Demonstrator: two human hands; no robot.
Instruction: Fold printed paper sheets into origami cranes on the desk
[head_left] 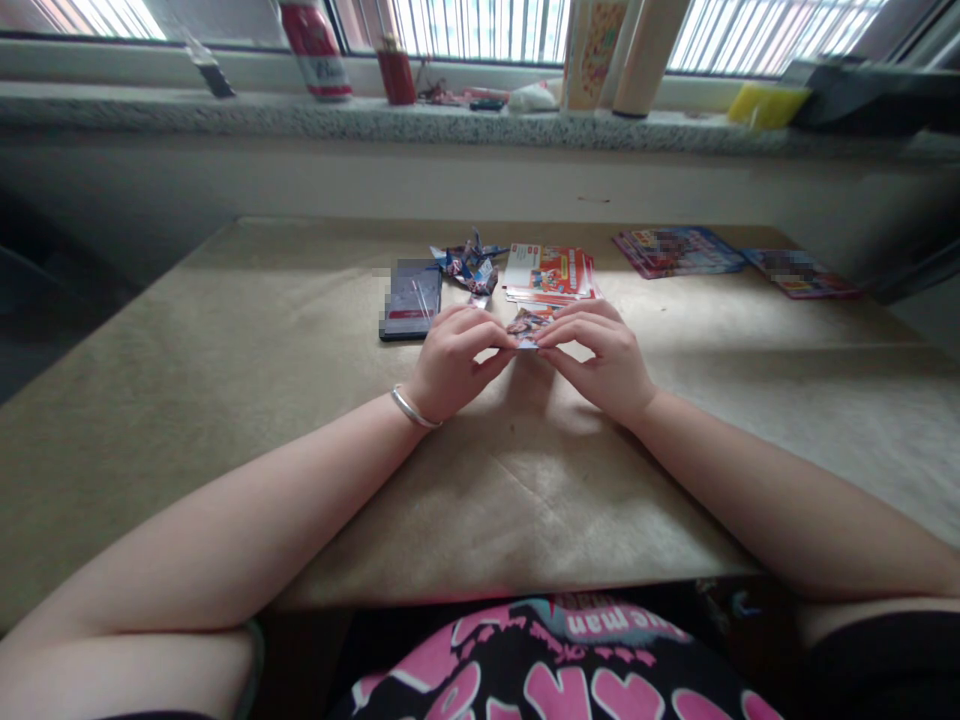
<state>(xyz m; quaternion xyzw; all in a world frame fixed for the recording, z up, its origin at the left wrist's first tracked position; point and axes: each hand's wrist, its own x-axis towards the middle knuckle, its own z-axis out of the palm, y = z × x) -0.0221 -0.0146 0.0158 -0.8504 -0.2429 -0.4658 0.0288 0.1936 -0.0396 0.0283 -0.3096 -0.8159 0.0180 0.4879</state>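
Observation:
Both my hands meet over the middle of the table. My left hand [466,358], with a silver bangle at the wrist, pinches the left side of a small piece of printed paper [527,328]. On the paper's other side, the thumb and fingers of my right hand [596,352] are closed too. The paper is colourful, and a pale edge faces me; my fingers hide its sides. Folded, crumpled printed papers [472,265] lie just beyond my left hand. Behind my right hand is a pile of red and white printed cards [551,272].
A dark phone-like device [411,300] lies left of the papers. Two piles of colourful printed sheets, one nearer [675,250] and one further right [802,273], rest at the table's back right. A can [316,50], a red lighter-like object [395,72] and a yellow sponge-like block [766,105] stand on the windowsill.

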